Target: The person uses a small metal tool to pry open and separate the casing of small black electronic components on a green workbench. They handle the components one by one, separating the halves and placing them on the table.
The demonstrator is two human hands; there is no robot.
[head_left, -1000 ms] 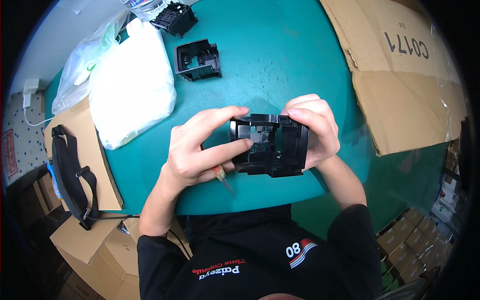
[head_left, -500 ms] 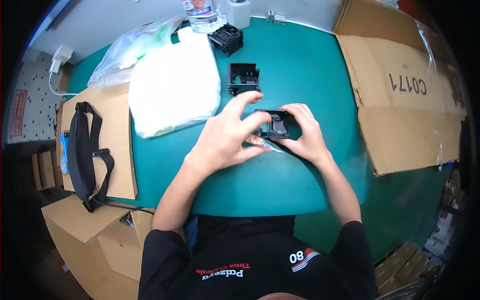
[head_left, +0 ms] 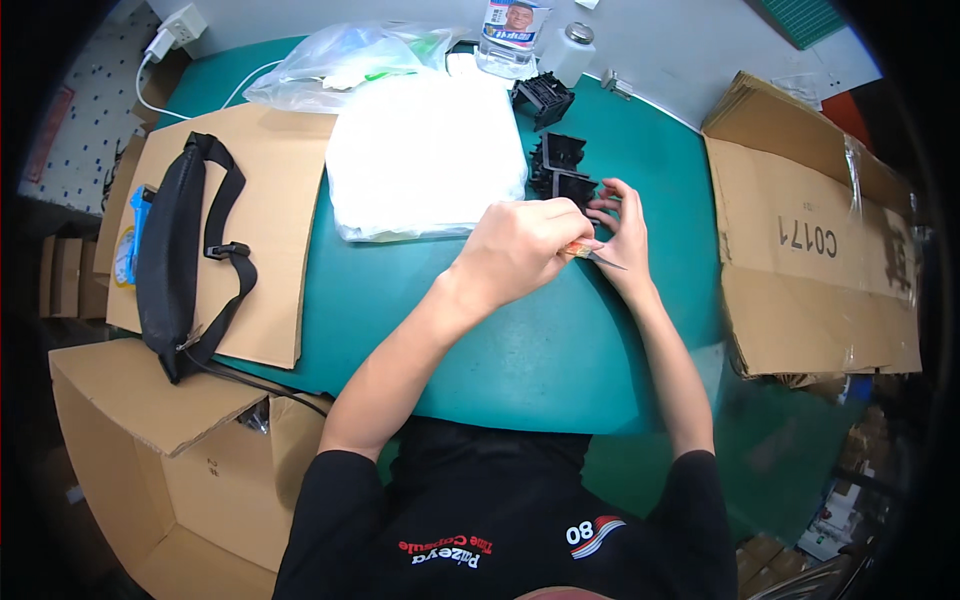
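Note:
My left hand (head_left: 520, 248) is closed around a small knife (head_left: 604, 260) with an orange, patterned handle. Its narrow pointed blade sticks out to the right, in front of my right palm. My right hand (head_left: 628, 245) has its fingers curled against the right side of a black plastic housing (head_left: 573, 187); the thumb is partly hidden behind my left hand. That housing stands right up against a second black plastic housing (head_left: 562, 151), open-topped like a small box. My left fist covers the near part of the first one.
Farther back lies another black plastic part (head_left: 545, 98), near a clear bottle (head_left: 508, 45) and a white-bodied bottle (head_left: 568, 55). A white bag (head_left: 425, 150) is to the left, then a black waist bag (head_left: 175, 250) on cardboard. An open carton (head_left: 800, 230) flanks the right.
The housing in my right hand has moved away from me, up to the second housing. My left hand has gone from spread fingers to a fist around the knife. The view has shifted.

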